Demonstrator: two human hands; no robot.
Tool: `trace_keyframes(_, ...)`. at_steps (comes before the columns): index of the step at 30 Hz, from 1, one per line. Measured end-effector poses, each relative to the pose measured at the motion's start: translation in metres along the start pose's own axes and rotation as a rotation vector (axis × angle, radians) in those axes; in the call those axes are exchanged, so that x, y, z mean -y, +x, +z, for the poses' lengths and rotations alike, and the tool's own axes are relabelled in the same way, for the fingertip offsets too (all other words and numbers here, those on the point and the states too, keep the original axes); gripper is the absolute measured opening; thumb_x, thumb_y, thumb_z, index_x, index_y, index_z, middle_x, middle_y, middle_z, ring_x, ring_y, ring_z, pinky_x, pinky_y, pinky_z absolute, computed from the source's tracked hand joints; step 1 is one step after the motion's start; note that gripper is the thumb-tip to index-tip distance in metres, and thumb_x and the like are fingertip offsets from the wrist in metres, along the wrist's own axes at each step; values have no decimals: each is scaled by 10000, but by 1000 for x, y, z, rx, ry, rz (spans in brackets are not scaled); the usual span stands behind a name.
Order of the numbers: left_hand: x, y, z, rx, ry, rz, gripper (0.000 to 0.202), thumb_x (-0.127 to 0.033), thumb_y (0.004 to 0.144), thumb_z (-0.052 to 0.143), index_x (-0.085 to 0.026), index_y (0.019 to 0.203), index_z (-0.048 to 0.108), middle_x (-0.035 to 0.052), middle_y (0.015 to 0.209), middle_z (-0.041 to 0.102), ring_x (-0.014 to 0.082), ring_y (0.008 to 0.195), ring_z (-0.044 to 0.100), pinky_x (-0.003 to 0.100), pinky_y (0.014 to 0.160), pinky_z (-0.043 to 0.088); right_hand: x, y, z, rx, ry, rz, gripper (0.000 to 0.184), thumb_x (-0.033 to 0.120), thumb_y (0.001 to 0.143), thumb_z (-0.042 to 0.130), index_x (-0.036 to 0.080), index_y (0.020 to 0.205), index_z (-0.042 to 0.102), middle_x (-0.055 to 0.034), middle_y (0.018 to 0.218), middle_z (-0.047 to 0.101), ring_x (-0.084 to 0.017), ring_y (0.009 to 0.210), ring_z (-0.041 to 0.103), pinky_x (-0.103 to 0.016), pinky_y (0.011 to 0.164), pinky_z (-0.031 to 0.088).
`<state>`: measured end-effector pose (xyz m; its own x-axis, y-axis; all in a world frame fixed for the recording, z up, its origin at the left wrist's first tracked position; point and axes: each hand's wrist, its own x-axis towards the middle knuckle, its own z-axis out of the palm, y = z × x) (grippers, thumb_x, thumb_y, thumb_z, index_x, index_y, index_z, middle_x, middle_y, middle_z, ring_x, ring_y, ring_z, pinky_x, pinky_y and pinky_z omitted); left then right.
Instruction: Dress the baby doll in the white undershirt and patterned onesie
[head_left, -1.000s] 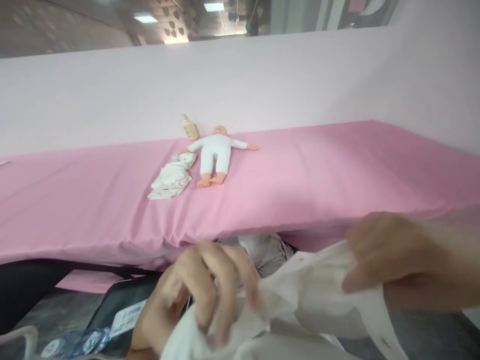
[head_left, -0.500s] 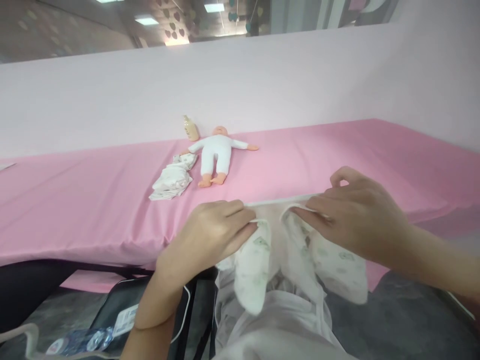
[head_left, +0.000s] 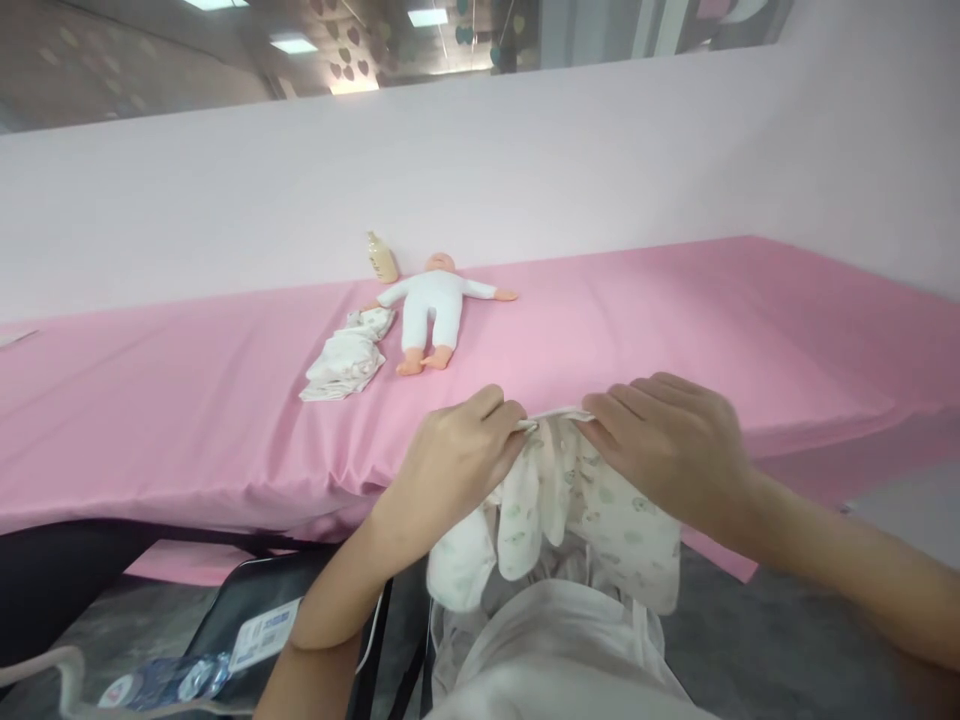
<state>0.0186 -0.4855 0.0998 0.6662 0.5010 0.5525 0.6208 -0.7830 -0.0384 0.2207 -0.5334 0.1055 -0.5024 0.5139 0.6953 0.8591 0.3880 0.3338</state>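
Observation:
My left hand [head_left: 457, 455] and my right hand [head_left: 667, 440] each pinch the top edge of a small white baby garment [head_left: 570, 510] with pale green prints. The hands are close together and the garment hangs down in front of the near edge of the pink table [head_left: 675, 320]. Farther back on the table lies a baby doll [head_left: 431, 305] in a white suit, on its back with arms spread. Left of the doll is a crumpled pile of white cloth [head_left: 345, 360], and a small beige bottle [head_left: 381, 257] stands behind the doll by the wall.
A pale pink wall [head_left: 525, 160] runs behind the table. Below the table's near edge sits a dark bag [head_left: 247, 610] with a label, and a plastic water bottle [head_left: 161, 680] lies at the lower left. White clothing covers my lap [head_left: 562, 660].
Both hands rose from low over my lap to the table's edge, pulling the garment up and out. Since half a second ago they have drawn closer together, bunching the garment's top edge.

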Motion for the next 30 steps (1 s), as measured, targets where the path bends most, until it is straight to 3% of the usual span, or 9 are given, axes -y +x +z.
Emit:
trace_keyframes(5, 7, 3, 37, 77, -178, -164, 144, -289, 834, 571, -167, 758, 564, 39, 818, 566, 175, 761, 497, 287, 649, 342, 17, -17, 43, -69, 141, 255, 195, 125, 816, 541, 185, 630, 540, -108, 867, 584, -209, 822, 525, -297, 618, 405)
trace_keyframes(9, 2, -4, 81, 192, -707, -447, 264, -300, 840, 518, -176, 632, 411, -43, 569, 397, 106, 559, 387, 251, 557, 279, 43, -35, 78, -67, 255, 535, 219, 157, 829, 530, 209, 628, 459, -2, 579, 501, -138, 524, 449, -270, 491, 298)
trace_keyframes(13, -18, -20, 108, 10, -1476, -850, 213, -214, 752, 578, -215, 920, 448, -78, 609, 440, 76, 514, 408, 201, 519, 308, 70, -43, 89, -33, 543, 708, 198, 193, 853, 463, 220, 666, 403, 43, 516, 459, -111, 441, 417, -244, 456, 281)
trace_keyframes(16, -32, -33, 102, -112, -1895, -1077, 445, -224, 732, 601, -222, 1147, 440, -35, 735, 561, 97, 607, 538, 210, 576, 404, 75, -45, 81, 45, 774, 715, 110, 310, 846, 529, 212, 839, 480, -17, 747, 587, -150, 626, 563, -254, 545, 421)
trace_keyframes(18, -38, -42, 92, -185, -2045, -1089, 457, -261, 753, 590, -202, 1189, 467, 32, 912, 618, 146, 775, 611, 264, 698, 470, 71, -48, 74, 67, 834, 672, 258, 347, 795, 610, 201, 983, 510, -77, 940, 598, -197, 791, 600, -303, 640, 480)
trace_keyframes(21, -40, -53, 79, -185, -2030, -977, 514, -252, 748, 628, -210, 1239, 479, 82, 1088, 616, 209, 959, 618, 358, 867, 471, 57, -52, 62, 62, 983, 654, 231, 250, 824, 567, 205, 1048, 536, -80, 991, 604, -187, 822, 601, -302, 670, 492)
trace_keyframes(26, -27, -49, 75, -257, -1376, -731, 580, -213, 648, 765, -230, 1190, 558, 83, 1341, 482, 235, 1196, 494, 325, 990, 402, 34, -45, 50, 110, 1270, 698, 165, 220, 840, 546, 223, 1003, 576, -39, 935, 641, -166, 802, 613, -283, 680, 496)
trace_keyframes(28, -20, -40, 76, -155, -1289, -635, 465, -244, 666, 756, -194, 1103, 605, 91, 1301, 519, 234, 1154, 521, 300, 942, 431, 34, -38, 52, 52, 1331, 718, 240, 263, 821, 585, 233, 1054, 540, -52, 1002, 623, -188, 884, 613, -305, 725, 508)
trace_keyframes(30, -14, -31, 76, -87, -1281, -633, 296, -302, 730, 702, -155, 976, 625, 82, 1058, 635, 197, 948, 604, 267, 801, 477, 39, -35, 59, -54, 1353, 781, 340, 297, 799, 624, 249, 1097, 467, -65, 1079, 579, -193, 931, 601, -315, 736, 513)
